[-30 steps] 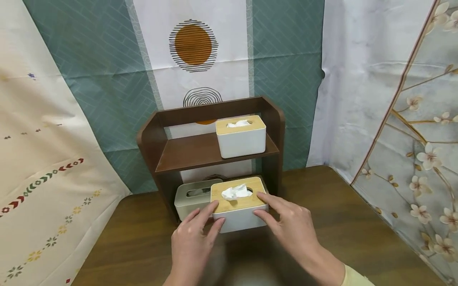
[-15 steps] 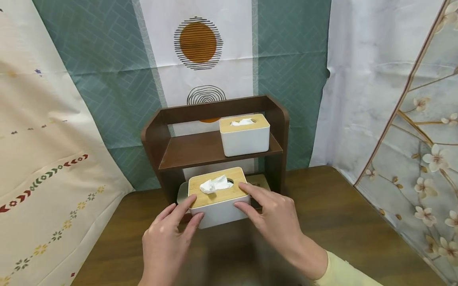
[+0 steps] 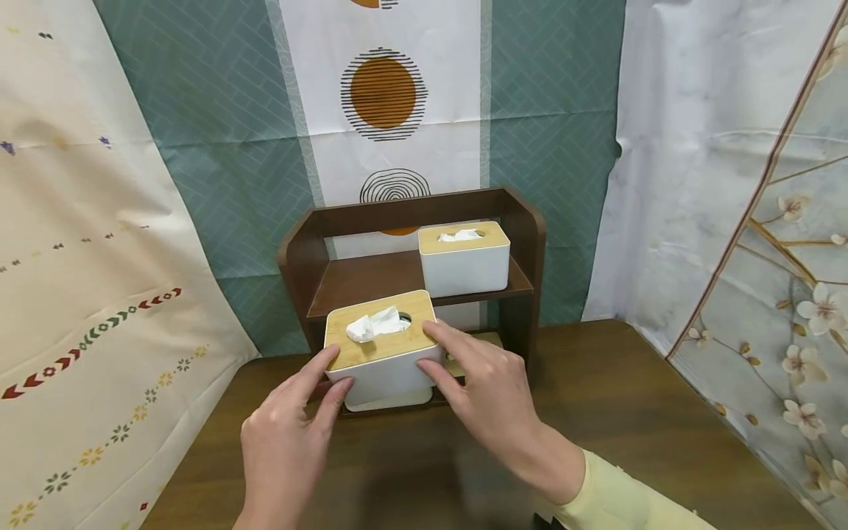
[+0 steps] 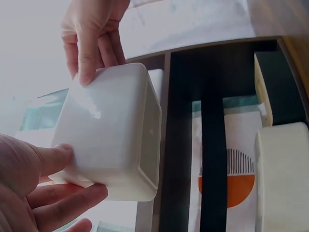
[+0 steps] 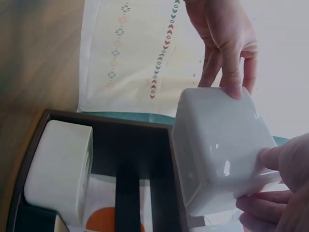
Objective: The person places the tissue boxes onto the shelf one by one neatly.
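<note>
Between my two hands is a white tissue box [image 3: 391, 372] with a light bamboo lid and a tissue sticking out, lifted off the table and slightly tilted. My left hand [image 3: 285, 434] grips its left end, thumb on the front face. At the other end, my right hand [image 3: 486, 394] holds it with thumb and fingers. Both wrist views show the box's smooth underside [image 4: 104, 125]. It hangs before the left part of a dark brown two-tier shelf [image 3: 371, 276], near the upper board's height. On that board, at the right, stands a similar white tissue box [image 3: 466, 270].
In the lower tier sits a cream box [image 5: 58, 164], mostly hidden behind the held box in the head view. Beside it is a dark green box [image 4: 280, 87] with a light lid. The shelf stands on a brown wooden table [image 3: 583, 412], with patterned cloths [image 3: 556, 147] hanging around.
The held tissue box has moved left and upward with both hands, from before the lower tier toward the upper board's left front. The other boxes stay in place; the head view has shifted slightly.
</note>
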